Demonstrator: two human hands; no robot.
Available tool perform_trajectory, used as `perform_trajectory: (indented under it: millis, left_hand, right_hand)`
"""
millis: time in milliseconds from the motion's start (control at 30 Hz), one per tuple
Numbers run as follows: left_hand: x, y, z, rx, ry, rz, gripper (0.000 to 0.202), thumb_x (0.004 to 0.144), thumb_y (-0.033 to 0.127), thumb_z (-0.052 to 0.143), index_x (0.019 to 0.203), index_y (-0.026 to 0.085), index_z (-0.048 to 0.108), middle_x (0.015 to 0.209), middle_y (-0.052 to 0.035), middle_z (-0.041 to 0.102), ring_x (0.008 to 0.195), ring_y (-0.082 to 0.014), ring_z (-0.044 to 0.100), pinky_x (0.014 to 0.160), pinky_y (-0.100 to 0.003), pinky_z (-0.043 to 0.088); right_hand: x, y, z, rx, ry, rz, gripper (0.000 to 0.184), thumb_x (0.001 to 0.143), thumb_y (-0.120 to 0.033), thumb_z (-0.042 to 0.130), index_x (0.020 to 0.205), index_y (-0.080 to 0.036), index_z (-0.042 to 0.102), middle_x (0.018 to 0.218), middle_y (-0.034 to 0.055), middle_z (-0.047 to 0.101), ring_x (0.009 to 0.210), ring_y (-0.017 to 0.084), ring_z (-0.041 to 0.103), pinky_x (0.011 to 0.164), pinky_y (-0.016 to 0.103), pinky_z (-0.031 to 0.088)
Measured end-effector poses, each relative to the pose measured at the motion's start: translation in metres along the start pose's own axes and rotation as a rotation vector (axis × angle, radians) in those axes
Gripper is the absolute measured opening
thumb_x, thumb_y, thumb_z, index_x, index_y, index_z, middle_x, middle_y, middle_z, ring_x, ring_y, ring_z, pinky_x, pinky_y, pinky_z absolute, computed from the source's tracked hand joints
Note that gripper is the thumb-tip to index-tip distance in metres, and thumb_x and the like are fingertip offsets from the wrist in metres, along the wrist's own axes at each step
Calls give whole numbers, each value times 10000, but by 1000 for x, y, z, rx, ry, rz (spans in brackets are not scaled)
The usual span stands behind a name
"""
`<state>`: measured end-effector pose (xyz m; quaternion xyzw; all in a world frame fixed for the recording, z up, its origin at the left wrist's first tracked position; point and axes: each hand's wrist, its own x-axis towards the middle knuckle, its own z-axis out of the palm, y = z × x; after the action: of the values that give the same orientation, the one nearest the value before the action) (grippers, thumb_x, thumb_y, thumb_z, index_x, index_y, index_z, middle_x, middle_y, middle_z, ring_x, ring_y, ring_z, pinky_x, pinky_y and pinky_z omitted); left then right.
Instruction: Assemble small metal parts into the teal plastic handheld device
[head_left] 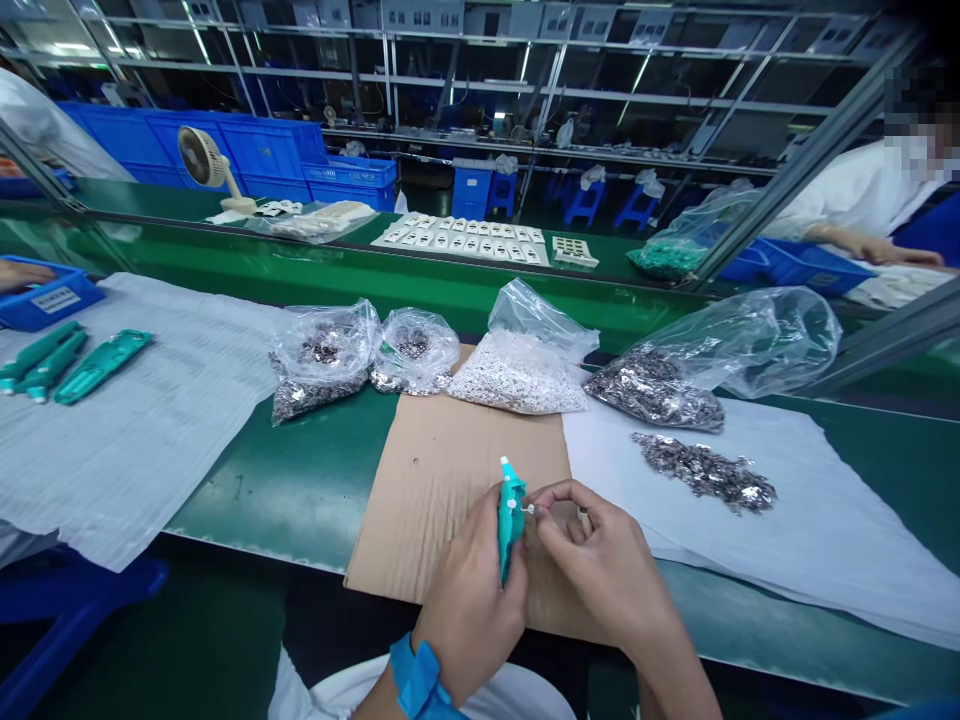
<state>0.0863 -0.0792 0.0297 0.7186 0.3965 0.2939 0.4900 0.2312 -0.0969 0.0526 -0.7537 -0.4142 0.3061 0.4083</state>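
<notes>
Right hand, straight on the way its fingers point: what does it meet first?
The teal plastic part held in the left hand. The right hand points at it, pinching a small white piece that looks at or almost at the part; depth is hard to judge from this view.

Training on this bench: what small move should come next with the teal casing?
Probably ease the tiny pale part pinched in the right hand into the teal plastic casing held by the left hand, since its tip sits beside the casing.
</notes>
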Motion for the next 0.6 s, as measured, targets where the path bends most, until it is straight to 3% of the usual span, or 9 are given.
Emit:
perform_trajectory:
  millis: [100, 300, 600]
  left_hand:
    - [1, 1, -1, -6, -10, 12, 445, 982, 148, 401, 1423, 210, 394, 1305, -117, 584, 1211, -251, 572, 988, -393, 500]
    - [1, -1, -1, 14, -21, 31, 479, 972, 127, 414, 1441, 220, 375, 1308, -107, 584, 1208, -246, 573, 998, -391, 497]
    - [2, -4, 1, 37, -35, 52, 535, 960, 107, 419, 1472, 237, 340, 1339, -102, 573, 1237, -253, 561, 1004, -405, 498]
  right_hand:
    - [1, 1, -3, -105, -96, 0, 150, 747, -390, 614, 744, -248, 662, 700, -10, 684, 562, 169, 541, 543, 270, 388]
    - [-1, -2, -4, -100, -51, -15, 90, 732, -327, 575, 713, -241, 593, 636, -25, 600, 548, 154, 490, 545, 266, 375]
    - [5, -1, -5, -263, -160, -28, 133, 764, -347, 553, 804, -243, 625, 731, -14, 660, 625, 171, 539, 581, 269, 384]
